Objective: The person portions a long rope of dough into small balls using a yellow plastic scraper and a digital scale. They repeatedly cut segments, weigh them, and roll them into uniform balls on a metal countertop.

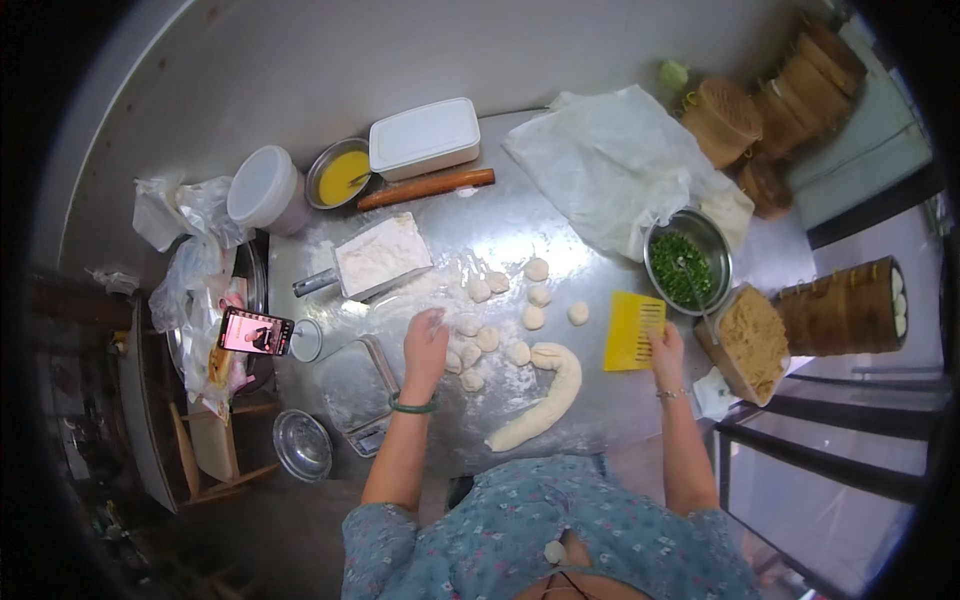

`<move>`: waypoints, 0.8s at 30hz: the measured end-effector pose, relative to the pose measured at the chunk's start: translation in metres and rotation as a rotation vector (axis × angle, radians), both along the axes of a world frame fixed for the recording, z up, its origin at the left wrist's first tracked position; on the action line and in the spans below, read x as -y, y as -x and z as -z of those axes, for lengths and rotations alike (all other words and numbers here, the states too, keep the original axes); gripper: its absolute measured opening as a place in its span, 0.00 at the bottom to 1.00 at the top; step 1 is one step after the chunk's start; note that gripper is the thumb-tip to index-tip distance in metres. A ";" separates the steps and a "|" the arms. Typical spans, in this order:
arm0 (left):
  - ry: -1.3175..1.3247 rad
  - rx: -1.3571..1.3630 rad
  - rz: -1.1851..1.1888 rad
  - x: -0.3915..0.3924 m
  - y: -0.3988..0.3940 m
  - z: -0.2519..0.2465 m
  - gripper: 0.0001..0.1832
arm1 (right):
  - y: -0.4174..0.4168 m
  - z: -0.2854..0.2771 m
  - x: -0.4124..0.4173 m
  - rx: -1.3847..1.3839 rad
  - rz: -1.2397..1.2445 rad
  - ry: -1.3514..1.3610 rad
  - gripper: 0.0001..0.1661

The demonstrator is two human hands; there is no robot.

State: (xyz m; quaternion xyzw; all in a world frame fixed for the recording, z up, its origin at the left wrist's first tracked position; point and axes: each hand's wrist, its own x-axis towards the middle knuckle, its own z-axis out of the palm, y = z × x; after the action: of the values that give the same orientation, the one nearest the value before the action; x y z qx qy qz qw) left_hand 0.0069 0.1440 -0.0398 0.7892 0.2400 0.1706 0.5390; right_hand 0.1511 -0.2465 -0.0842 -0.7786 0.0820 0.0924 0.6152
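My right hand [666, 356] grips a yellow plastic dough scraper [626, 334] by its slotted edge, raised at the right of the steel table. At the left, my left hand [426, 349] is beside a cluster of floured dough balls [470, 355]; its fingers look blurred and floury, and what they may hold is hidden. Between the two hands a thick curved dough rope [559, 390] lies on the metal, with a small dough piece [518, 353] at its upper end. Several more dough balls [537, 295] sit farther back.
A flour scoop [382, 255], kitchen scale [352, 390] and phone on a stand [257, 332] stand left. Behind are a rolling pin [427, 189], lidded box [424, 139] and yellow liquid bowl [341, 176]. Rightward: chopped greens [681, 266], a tub of filling [752, 341], bamboo steamers [840, 307].
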 end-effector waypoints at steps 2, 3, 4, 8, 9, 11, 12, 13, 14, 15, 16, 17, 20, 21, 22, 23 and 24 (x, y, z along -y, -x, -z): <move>-0.395 -0.107 -0.044 -0.002 0.022 0.014 0.16 | -0.026 0.013 -0.004 0.087 -0.088 0.250 0.10; -0.339 -0.186 -0.074 0.002 0.033 0.015 0.17 | -0.039 0.021 -0.009 0.127 -0.132 0.370 0.11; -0.281 -0.266 -0.104 0.006 0.047 0.015 0.19 | -0.050 0.025 -0.019 0.113 -0.136 0.370 0.12; 0.198 -0.374 -0.268 0.038 0.088 0.055 0.26 | -0.086 0.023 -0.086 0.086 -0.250 0.396 0.13; 0.160 -0.320 -0.275 0.049 0.086 0.055 0.28 | -0.089 0.021 -0.107 0.084 -0.297 0.408 0.13; 0.035 -0.237 -0.271 0.062 0.071 0.050 0.30 | -0.080 0.016 -0.156 0.079 -0.415 0.358 0.13; -0.051 -0.209 -0.276 0.061 0.056 0.045 0.31 | -0.068 0.012 -0.183 0.058 -0.534 0.292 0.13; -0.136 -0.181 -0.277 0.060 0.041 0.040 0.32 | -0.054 0.009 -0.206 0.037 -0.647 0.229 0.13; -0.113 -0.169 -0.253 0.058 0.028 0.032 0.32 | -0.039 0.012 -0.223 0.116 -0.772 0.215 0.12; -0.096 -0.159 -0.232 0.054 0.016 0.022 0.31 | -0.023 0.016 -0.237 0.196 -0.898 0.193 0.12; -0.084 -0.151 -0.212 0.047 0.010 0.017 0.31 | -0.007 0.004 -0.249 0.140 -0.935 0.190 0.12; -0.060 -0.140 -0.247 0.040 0.010 0.017 0.30 | 0.008 -0.020 -0.256 0.080 -0.972 0.188 0.12; 0.012 -0.163 -0.331 0.022 0.021 0.018 0.28 | 0.030 -0.081 -0.249 0.276 -0.984 0.313 0.11; 0.029 -0.199 -0.363 0.015 0.024 0.015 0.27 | 0.033 -0.089 -0.244 0.322 -0.967 0.301 0.11; 0.045 -0.235 -0.394 0.009 0.027 0.013 0.26 | 0.035 -0.092 -0.239 0.309 -0.909 0.236 0.10; -0.088 -0.242 -0.405 0.003 0.028 0.014 0.25 | 0.035 -0.093 -0.232 0.295 -0.849 0.171 0.10; -0.221 -0.240 -0.415 -0.003 0.028 0.014 0.24 | 0.034 -0.096 -0.225 0.287 -0.788 0.108 0.10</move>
State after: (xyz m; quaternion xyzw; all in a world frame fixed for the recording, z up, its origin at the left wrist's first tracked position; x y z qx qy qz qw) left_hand -0.0208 0.1473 -0.0537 0.7918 0.4388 0.2077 0.3707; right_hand 0.1170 -0.0210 0.0114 -0.7866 -0.3039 0.2069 0.4961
